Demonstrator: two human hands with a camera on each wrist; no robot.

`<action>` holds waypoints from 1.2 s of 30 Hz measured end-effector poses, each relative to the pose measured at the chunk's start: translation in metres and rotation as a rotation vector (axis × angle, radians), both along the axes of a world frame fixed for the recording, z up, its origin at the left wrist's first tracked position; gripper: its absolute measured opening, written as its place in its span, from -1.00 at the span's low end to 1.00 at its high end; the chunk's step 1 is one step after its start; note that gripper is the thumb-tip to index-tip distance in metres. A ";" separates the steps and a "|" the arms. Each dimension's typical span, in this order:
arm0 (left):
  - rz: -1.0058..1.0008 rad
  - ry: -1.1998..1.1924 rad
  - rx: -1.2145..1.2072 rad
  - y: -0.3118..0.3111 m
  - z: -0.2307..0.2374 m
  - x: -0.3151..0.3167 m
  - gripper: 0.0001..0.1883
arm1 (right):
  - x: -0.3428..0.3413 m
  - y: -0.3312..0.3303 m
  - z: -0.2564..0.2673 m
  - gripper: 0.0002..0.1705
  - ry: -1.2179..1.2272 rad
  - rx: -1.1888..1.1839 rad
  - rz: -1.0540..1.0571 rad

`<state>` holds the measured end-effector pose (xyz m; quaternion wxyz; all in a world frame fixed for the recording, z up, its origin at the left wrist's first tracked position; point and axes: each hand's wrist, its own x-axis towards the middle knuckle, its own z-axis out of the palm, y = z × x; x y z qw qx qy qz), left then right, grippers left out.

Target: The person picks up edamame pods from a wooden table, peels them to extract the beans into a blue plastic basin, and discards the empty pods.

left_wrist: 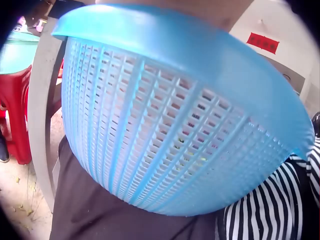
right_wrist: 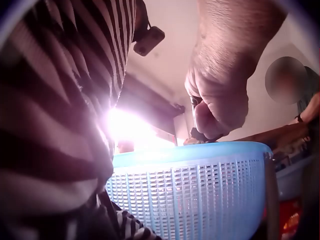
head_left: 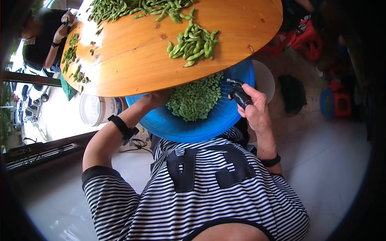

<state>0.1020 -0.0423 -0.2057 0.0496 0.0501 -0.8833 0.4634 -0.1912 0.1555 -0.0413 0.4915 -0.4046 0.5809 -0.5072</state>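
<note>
A blue plastic strainer basket (head_left: 161,128) sits on the person's lap, partly under the table's edge. Inside it lies a heap of shelled green soybeans (head_left: 197,100). Over its left rim reaches the left hand (head_left: 161,97), its fingers hidden by the tabletop and the beans' side of the basket. In the left wrist view the basket wall (left_wrist: 150,125) covers that hand. The right hand (head_left: 256,110) grips a black-handled tool (head_left: 241,97) with a shiny metal end, above the right rim. Seen from the right wrist, the right hand (right_wrist: 220,110) is curled just over the rim.
On the wooden table (head_left: 132,52) lie a small pile of soybean pods (head_left: 195,42) and a bigger pod heap (head_left: 128,8) behind. A white bucket (head_left: 90,110) stands at the left. Red stools (head_left: 307,40) are at the right. Another person (head_left: 44,44) sits across at the left.
</note>
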 end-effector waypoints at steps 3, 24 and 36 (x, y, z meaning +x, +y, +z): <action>0.262 0.007 0.768 0.014 0.040 -0.017 -0.78 | 0.002 0.000 0.001 -0.66 -0.041 0.020 0.028; 0.392 1.298 2.646 0.103 0.171 -0.084 -0.90 | 0.037 -0.007 0.012 -0.44 0.001 -0.008 0.122; 0.238 1.236 2.953 0.099 0.162 -0.076 -0.87 | 0.017 -0.017 0.004 -0.49 -0.477 0.027 0.316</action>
